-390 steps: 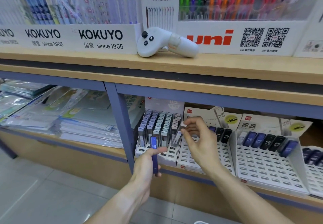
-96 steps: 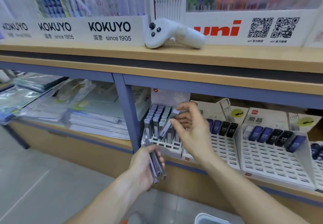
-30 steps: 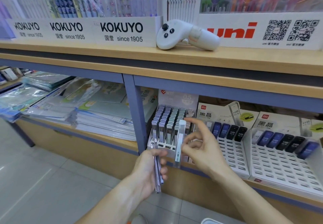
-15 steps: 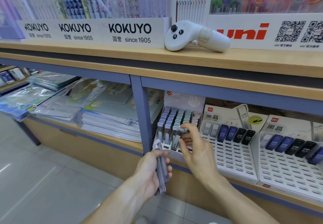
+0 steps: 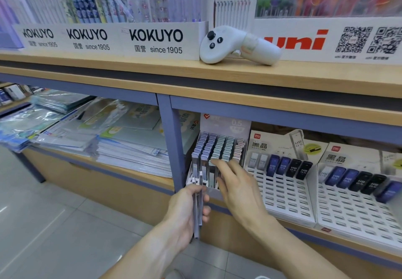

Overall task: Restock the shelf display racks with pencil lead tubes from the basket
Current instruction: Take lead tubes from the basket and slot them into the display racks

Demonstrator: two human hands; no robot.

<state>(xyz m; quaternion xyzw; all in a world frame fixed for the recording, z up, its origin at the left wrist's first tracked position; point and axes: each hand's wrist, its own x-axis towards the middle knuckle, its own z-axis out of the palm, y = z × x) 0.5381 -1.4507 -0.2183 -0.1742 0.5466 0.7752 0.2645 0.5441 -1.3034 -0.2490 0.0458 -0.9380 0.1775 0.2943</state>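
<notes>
My left hand grips a few slim grey-lilac lead tubes, held upright just below the shelf edge. My right hand reaches into the leftmost display rack, which is packed with upright grey, lilac and pale pink tubes. Its fingertips rest on the tops of the front-row tubes, and I see no tube pinched in it. Two white slotted racks to the right carry only a back row of blue, black and white HB tubes.
A blue shelf post stands just left of the packed rack. Stacked plastic folders fill the left bay. A white handheld controller lies on the wooden upper shelf before pen displays. Tiled floor lies below left.
My right hand has set the tube it carried into the packed rack's front row and now lies flatter over the tubes. The left hand keeps its bundle.
</notes>
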